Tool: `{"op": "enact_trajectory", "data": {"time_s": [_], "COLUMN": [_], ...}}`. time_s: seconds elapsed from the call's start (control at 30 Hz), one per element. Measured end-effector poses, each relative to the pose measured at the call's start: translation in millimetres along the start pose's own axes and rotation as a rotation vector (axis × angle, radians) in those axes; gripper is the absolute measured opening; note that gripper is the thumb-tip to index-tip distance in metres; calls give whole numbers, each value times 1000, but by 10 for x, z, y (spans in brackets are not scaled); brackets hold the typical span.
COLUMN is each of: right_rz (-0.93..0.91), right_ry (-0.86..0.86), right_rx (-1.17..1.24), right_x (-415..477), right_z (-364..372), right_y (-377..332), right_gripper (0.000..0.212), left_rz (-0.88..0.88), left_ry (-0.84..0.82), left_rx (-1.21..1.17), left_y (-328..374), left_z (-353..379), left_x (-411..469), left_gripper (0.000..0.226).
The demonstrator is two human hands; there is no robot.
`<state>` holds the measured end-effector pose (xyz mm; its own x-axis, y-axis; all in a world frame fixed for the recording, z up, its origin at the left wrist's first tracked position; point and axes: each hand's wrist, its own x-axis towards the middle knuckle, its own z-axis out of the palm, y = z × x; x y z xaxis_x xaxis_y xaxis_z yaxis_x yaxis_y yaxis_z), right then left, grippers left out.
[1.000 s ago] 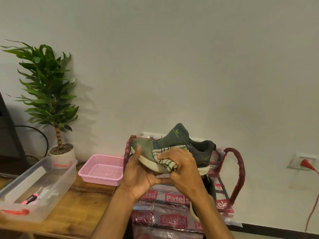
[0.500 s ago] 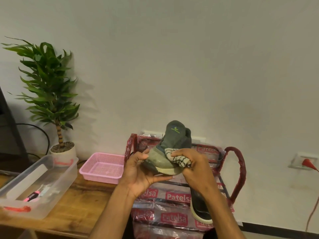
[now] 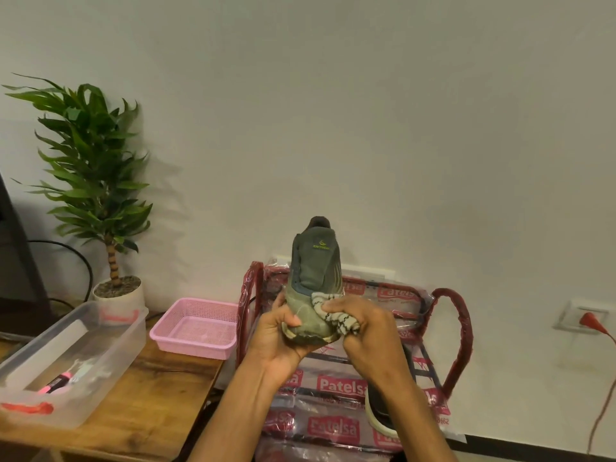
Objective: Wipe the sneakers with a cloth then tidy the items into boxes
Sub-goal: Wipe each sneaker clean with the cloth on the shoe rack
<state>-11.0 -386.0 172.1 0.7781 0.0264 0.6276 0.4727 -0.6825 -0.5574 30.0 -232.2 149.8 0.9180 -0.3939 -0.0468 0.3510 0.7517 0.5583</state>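
A grey-green sneaker [image 3: 315, 271] is held up in front of the wall, toe end toward me and heel pointing away. My left hand [image 3: 278, 338] grips its toe from the left and below. My right hand [image 3: 366, 331] holds a bunched striped cloth [image 3: 335, 313] and presses it against the right side of the toe. A second sneaker [image 3: 380, 416] lies on the rack below, mostly hidden behind my right forearm.
A red-framed shoe rack [image 3: 456, 331] wrapped in printed plastic stands under my hands. On the wooden table [image 3: 146, 405] at left sit a pink basket [image 3: 196, 328], a clear plastic box [image 3: 66, 361] holding a pink-and-black marker [image 3: 58, 383], and a potted plant [image 3: 96, 181]. A red plug [image 3: 590, 320] sits in the wall socket at right.
The sneaker has turned from side-on to toe-first toward me. My right hand with the cloth moved from the shoe's side round to the toe; my left hand shifted to grip the toe.
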Motion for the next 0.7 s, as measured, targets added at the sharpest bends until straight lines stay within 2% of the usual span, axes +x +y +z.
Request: {"op": "enact_trajectory", "data": {"time_s": [0.07, 0.13, 0.23, 0.43, 0.6, 0.7], "right_rz": [-53, -71, 0, -37, 28, 57], "right_ry": [-65, -37, 50, -106, 3, -36], "right_rx": [64, 24, -81, 21, -112, -23], "right_x": [-44, 11, 117, -15, 119, 15], "right_z": [-75, -83, -37, -104, -48, -43], "right_y": [-64, 19, 184, 8, 178, 17], "right_gripper": [50, 37, 36, 45, 42, 48], "left_rz": [-36, -38, -33, -61, -61, -87], "left_ry": [14, 30, 84, 107, 132, 143], "left_rx": [-35, -25, 16, -6, 36, 10], "left_y": [-18, -45, -60, -66, -100, -84], "left_z": [-18, -17, 62, 113, 149, 172], "left_x": [-16, -40, -32, -5, -2, 3], "left_gripper": [62, 52, 53, 47, 59, 46]}}
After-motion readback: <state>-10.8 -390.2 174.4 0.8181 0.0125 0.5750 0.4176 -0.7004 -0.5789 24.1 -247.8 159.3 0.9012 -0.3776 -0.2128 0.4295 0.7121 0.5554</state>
